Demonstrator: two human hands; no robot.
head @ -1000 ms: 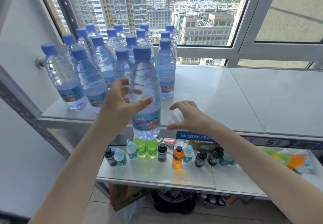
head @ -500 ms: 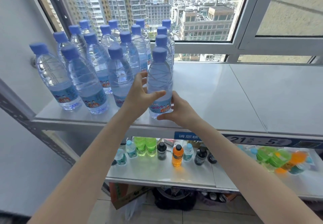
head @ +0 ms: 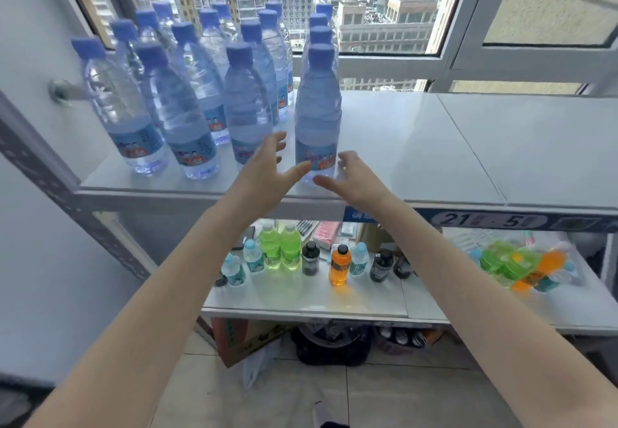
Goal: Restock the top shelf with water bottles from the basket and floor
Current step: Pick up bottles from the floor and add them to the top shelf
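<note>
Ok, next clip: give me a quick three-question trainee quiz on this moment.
1. True or false: the left hand grips the front-right water bottle.
2. The orange bottle stands on: A) the top shelf; B) the lower shelf; C) the floor.
3. What colour are the water bottles' caps?
Key: 1 false, its fingers are spread open; 2 B; 3 blue.
</note>
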